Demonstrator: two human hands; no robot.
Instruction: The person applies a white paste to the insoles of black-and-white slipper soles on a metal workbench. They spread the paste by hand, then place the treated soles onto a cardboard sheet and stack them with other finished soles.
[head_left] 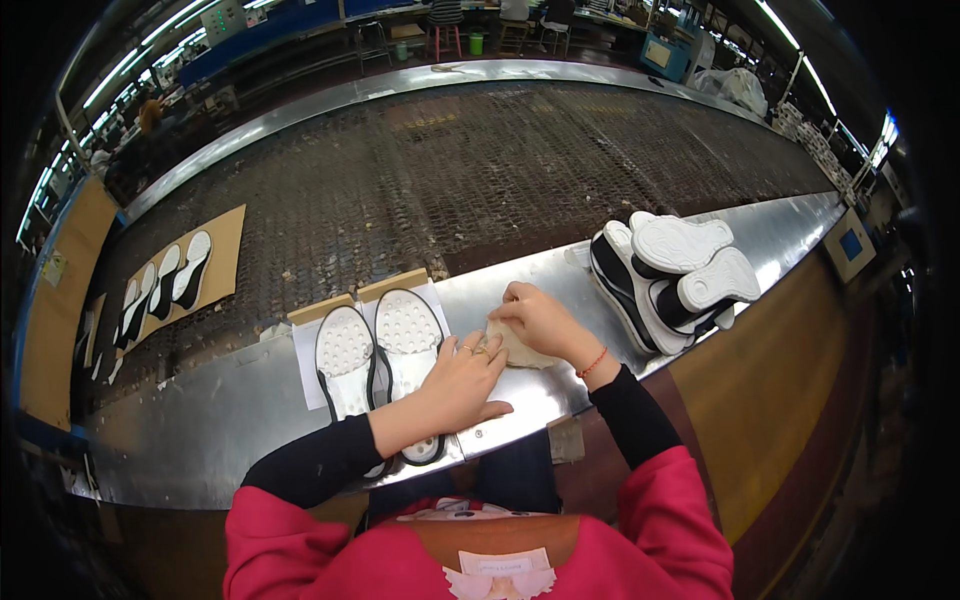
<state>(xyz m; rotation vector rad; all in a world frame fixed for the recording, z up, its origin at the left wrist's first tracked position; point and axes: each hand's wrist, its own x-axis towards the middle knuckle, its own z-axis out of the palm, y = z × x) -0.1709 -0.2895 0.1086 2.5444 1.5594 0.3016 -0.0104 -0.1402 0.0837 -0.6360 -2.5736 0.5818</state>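
Note:
In front of me a crumpled beige cloth lies on the metal ledge. My right hand is closed in a pinch on its upper part. Fairly flat, with fingers stretched out, my left hand reaches the cloth's left edge. Beneath and beside my left forearm are two white shoe soles with black sides, a left one and a right one, dimpled inner faces up. My left hand and forearm cover part of the right sole. White paper shows under them.
Several white-and-black soles are piled on the ledge at right. Beyond the metal ledge stretches a wide dark mesh conveyor. At far left, more soles lie on a cardboard sheet. Stools and people are in the background.

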